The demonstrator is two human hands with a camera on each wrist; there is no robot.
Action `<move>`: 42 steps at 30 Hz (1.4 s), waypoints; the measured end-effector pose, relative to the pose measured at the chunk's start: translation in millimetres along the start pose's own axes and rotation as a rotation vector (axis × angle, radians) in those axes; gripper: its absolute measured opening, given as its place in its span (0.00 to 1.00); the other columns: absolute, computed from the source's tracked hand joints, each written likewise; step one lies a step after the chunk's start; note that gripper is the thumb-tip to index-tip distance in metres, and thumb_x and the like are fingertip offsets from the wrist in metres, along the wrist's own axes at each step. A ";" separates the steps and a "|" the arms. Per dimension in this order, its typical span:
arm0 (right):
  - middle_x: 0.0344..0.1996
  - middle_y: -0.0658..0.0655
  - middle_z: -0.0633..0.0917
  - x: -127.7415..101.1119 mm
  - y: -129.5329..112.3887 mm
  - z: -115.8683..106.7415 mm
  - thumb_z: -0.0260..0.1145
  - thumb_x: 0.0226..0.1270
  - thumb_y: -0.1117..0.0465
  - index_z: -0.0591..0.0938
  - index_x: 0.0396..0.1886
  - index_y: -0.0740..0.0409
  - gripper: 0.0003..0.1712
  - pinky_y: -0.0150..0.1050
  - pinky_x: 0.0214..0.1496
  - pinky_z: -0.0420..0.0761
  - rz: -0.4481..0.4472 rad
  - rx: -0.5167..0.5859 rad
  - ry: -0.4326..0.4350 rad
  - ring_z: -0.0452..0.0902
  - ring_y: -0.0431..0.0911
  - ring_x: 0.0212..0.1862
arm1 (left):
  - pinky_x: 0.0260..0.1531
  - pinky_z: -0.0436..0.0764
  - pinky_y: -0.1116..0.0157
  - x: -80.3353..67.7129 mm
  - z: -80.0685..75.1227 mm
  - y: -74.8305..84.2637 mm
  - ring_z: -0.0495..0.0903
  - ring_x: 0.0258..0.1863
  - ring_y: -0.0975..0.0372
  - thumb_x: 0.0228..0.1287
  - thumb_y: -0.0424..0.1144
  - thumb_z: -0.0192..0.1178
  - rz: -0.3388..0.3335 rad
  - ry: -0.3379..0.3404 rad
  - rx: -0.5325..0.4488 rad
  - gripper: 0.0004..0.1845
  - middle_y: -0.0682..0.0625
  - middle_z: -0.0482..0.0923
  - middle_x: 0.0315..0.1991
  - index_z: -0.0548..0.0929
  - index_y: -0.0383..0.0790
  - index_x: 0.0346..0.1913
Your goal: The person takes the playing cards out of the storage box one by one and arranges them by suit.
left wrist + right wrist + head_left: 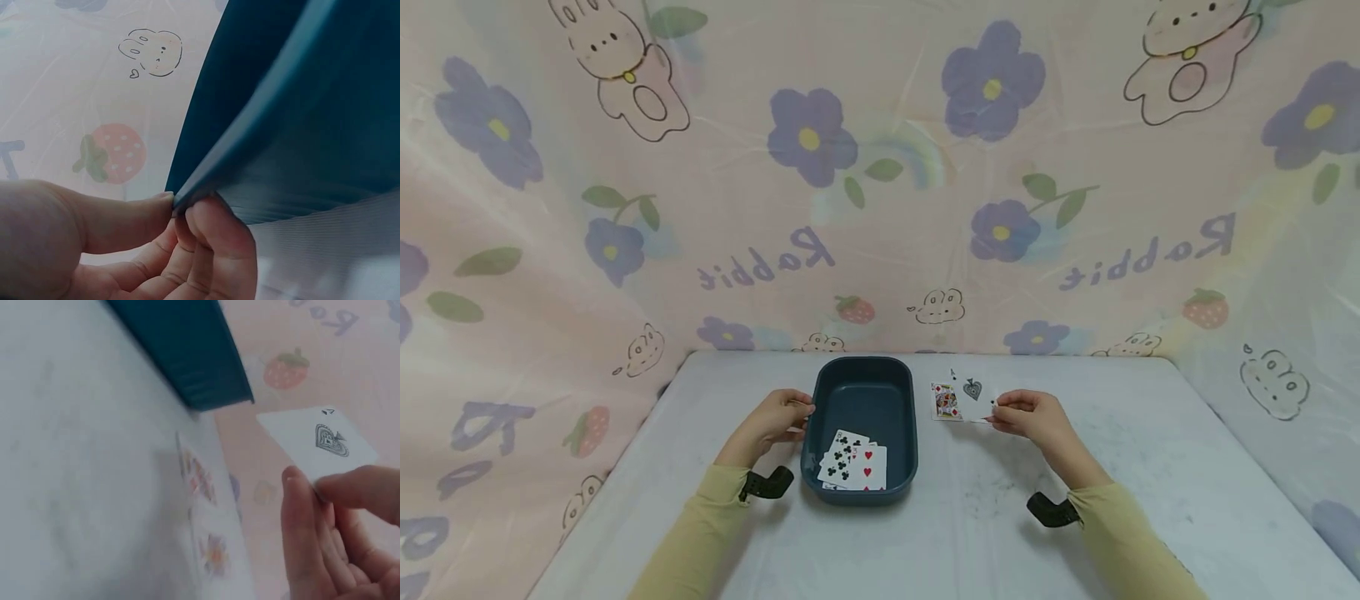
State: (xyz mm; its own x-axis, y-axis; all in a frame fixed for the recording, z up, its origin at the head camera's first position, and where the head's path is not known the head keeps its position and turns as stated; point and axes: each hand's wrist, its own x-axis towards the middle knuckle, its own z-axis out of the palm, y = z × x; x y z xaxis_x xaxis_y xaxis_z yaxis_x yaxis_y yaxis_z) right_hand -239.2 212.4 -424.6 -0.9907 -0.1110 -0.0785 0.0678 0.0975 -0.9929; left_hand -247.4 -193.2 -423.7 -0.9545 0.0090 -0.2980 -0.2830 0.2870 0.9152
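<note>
Two pinches show: the left hand (769, 426) on a dark blue basin (867, 408), the right hand (1032, 417) on an ace of spades (974, 393) raised beside it, near a diamond face card (945, 401). Inside the basin's near end lie a three of hearts (874, 467) and club cards (835, 468).

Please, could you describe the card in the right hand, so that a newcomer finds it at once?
On the white table stands a dark blue bin; look to its right in the head view. There the right hand pinches a white card. Its large, ornate black spade sets it apart from the picture cards nearby and the club and heart cards inside the bin.
</note>
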 end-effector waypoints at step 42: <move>0.27 0.61 0.85 -39.4 42.9 -28.4 0.61 0.66 0.65 0.78 0.45 0.77 0.16 0.40 0.33 0.83 0.304 -0.199 -0.067 0.84 0.49 0.29 | 0.27 0.79 0.63 -2.2 0.9 1.8 0.75 0.27 0.59 0.69 0.30 0.53 -0.005 0.007 0.003 0.10 0.43 0.75 0.34 0.73 0.29 0.49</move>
State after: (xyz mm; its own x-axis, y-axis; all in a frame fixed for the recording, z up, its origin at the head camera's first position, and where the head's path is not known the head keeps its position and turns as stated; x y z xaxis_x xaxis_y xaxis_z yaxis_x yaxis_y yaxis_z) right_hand -200.6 249.1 -461.5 -0.9184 -0.1108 -0.3798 0.3275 0.3257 -0.8870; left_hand -245.7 -191.8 -421.6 -0.9538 0.0006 -0.3004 -0.2874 0.2898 0.9129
